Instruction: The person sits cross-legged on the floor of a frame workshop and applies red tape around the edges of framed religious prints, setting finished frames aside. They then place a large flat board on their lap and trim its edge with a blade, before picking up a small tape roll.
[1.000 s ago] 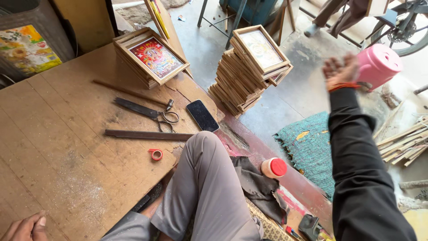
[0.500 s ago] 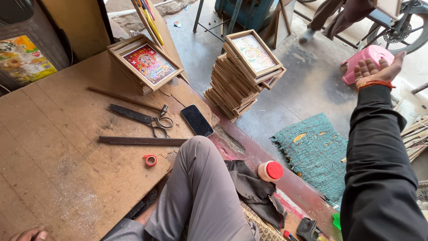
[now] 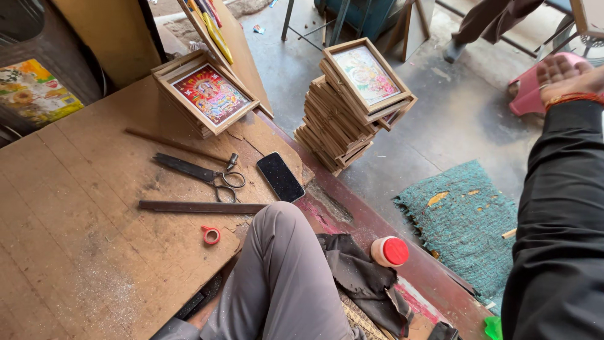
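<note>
Right hand [image 3: 563, 75] open-palmed, touching pink tub [image 3: 535, 94] just beneath; left of the hands unseen

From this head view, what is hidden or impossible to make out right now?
- Left hand: out of frame, not visible in the head view.
- Right hand: reaches over the pink container; contact or grip is unclear, and the hand covers most of the container.
- Lower frames in the floor stack: only edges show; their pictures are covered by the top frame.
- Green object: cut off by the bottom edge.
</note>
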